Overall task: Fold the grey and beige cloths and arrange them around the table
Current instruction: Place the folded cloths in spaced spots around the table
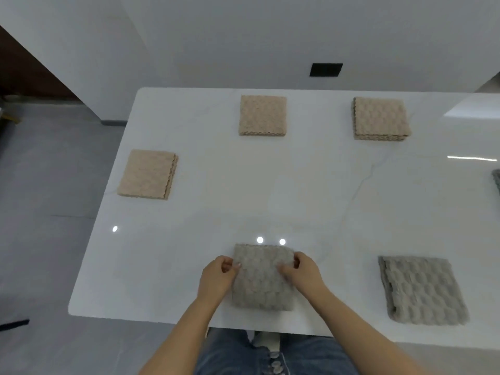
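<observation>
Setting: white glossy desk (pixel 216 185) with faint marble veins, seen from above; white walls behind, grey floor to the left, ceiling lights mirrored as bright dots on the surface.

Far left: a folded beige cloth (pixel 147 174) lies near the desk's left edge, a neat square stack of layers.

Back centre: a second folded beige cloth (pixel 262 115) sits near the far edge.

Back right: a third folded beige cloth (pixel 380 119) sits well apart from the second one.

Near centre: a folded grey cloth (pixel 261 278) lies just inside the near edge, directly in front of the person.

Left hand (pixel 217 277): fingers curled over the cloth's left edge near its far corner, pinching the layers.

Right hand (pixel 300 269): fingertips pressed on the cloth's top near its right edge, thumb tucked at the side, gripping it.

Near right: another folded grey cloth (pixel 423 289) lies slightly askew, its layers looser at the left side.

Right border: a sliver of one more grey cloth (pixel 496 181) is cut off by the frame.

Handling: the waffle-textured cloths look soft, light and limp, not fragile; folded layers will likely slide apart unless held at opposite edges with all layers pinched together. The glossy desk probably lets a stack glide easily.

Containers: none visible; every cloth rests straight on the desk.
</observation>
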`<control>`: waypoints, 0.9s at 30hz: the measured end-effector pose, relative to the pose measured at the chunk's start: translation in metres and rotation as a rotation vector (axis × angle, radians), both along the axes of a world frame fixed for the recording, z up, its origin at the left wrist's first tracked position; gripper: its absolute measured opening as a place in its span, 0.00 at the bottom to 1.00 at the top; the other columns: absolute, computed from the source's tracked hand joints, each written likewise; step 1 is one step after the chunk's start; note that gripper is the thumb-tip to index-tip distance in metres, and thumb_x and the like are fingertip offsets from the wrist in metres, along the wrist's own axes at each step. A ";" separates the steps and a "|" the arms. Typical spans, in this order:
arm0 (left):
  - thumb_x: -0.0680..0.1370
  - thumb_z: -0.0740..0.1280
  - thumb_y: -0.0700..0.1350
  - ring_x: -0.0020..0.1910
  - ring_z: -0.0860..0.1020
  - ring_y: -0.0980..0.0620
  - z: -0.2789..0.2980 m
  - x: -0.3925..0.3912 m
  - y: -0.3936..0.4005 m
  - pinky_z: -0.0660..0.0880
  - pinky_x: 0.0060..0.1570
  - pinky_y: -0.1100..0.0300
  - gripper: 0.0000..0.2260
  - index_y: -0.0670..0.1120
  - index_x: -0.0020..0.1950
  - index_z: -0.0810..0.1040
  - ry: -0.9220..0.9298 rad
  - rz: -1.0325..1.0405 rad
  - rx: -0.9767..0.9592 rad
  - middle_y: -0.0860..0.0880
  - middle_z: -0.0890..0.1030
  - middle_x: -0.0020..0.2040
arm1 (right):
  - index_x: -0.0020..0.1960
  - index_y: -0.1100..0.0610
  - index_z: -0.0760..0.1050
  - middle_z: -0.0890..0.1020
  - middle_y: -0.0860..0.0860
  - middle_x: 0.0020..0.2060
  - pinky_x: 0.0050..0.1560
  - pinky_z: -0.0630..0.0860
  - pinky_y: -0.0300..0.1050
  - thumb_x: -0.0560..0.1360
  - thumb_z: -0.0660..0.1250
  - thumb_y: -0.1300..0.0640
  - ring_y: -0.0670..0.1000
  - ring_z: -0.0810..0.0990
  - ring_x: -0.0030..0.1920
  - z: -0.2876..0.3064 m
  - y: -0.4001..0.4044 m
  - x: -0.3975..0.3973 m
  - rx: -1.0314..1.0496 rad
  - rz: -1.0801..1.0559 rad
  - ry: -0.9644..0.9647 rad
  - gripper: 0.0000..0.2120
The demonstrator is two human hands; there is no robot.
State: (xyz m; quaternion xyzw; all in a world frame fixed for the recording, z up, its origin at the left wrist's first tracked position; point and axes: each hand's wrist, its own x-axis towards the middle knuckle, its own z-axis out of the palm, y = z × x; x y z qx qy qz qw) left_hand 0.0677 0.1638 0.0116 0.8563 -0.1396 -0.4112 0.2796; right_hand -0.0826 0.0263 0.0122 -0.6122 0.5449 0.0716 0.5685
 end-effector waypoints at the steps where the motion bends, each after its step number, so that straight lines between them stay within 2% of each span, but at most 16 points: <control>1: 0.77 0.67 0.49 0.43 0.76 0.56 -0.002 0.004 0.004 0.67 0.37 0.72 0.04 0.49 0.47 0.75 0.004 -0.029 -0.009 0.55 0.77 0.42 | 0.51 0.57 0.73 0.77 0.47 0.41 0.35 0.72 0.33 0.74 0.68 0.57 0.42 0.75 0.39 -0.001 0.005 0.002 -0.028 -0.030 -0.005 0.08; 3: 0.77 0.67 0.48 0.42 0.75 0.57 -0.006 0.010 0.013 0.67 0.37 0.72 0.04 0.48 0.48 0.76 0.018 -0.071 -0.013 0.55 0.77 0.42 | 0.49 0.56 0.74 0.79 0.49 0.42 0.37 0.74 0.35 0.73 0.69 0.56 0.44 0.77 0.40 -0.001 0.015 0.005 -0.073 -0.070 -0.008 0.07; 6: 0.77 0.67 0.47 0.42 0.75 0.56 -0.013 0.012 0.028 0.67 0.36 0.73 0.04 0.47 0.48 0.76 0.034 -0.089 -0.026 0.55 0.77 0.41 | 0.44 0.55 0.74 0.78 0.48 0.39 0.33 0.72 0.33 0.73 0.70 0.55 0.44 0.76 0.37 -0.002 0.026 0.006 -0.087 -0.085 0.005 0.06; 8: 0.77 0.67 0.46 0.43 0.76 0.54 -0.015 0.012 0.033 0.68 0.36 0.72 0.04 0.46 0.48 0.77 0.048 -0.089 -0.039 0.54 0.78 0.41 | 0.41 0.58 0.75 0.78 0.49 0.36 0.31 0.70 0.32 0.74 0.69 0.54 0.45 0.75 0.35 -0.001 0.031 0.006 -0.073 -0.095 0.003 0.08; 10: 0.77 0.67 0.46 0.42 0.76 0.55 -0.016 0.012 0.035 0.68 0.37 0.72 0.04 0.46 0.48 0.77 0.047 -0.092 -0.050 0.53 0.78 0.41 | 0.40 0.61 0.75 0.77 0.51 0.35 0.33 0.71 0.35 0.74 0.68 0.52 0.47 0.74 0.34 -0.002 0.034 0.005 -0.065 -0.102 0.001 0.12; 15: 0.78 0.66 0.45 0.43 0.75 0.55 -0.015 0.014 0.034 0.68 0.38 0.72 0.03 0.46 0.47 0.76 -0.007 -0.043 -0.093 0.53 0.78 0.42 | 0.32 0.55 0.66 0.70 0.47 0.28 0.28 0.64 0.32 0.75 0.67 0.53 0.45 0.68 0.30 0.000 0.033 0.005 -0.090 -0.128 -0.002 0.17; 21: 0.79 0.65 0.45 0.44 0.75 0.54 -0.011 0.008 0.029 0.67 0.36 0.72 0.04 0.45 0.46 0.75 -0.003 0.055 -0.108 0.53 0.77 0.42 | 0.40 0.58 0.73 0.75 0.49 0.36 0.37 0.70 0.37 0.73 0.71 0.53 0.47 0.74 0.37 -0.001 0.035 0.005 -0.035 -0.196 -0.090 0.10; 27: 0.77 0.67 0.50 0.47 0.74 0.54 -0.002 0.002 0.021 0.68 0.37 0.70 0.12 0.49 0.55 0.68 0.106 0.127 -0.132 0.56 0.73 0.44 | 0.42 0.56 0.71 0.74 0.49 0.37 0.38 0.70 0.38 0.71 0.73 0.58 0.46 0.72 0.37 0.001 0.038 0.005 -0.008 -0.290 -0.169 0.11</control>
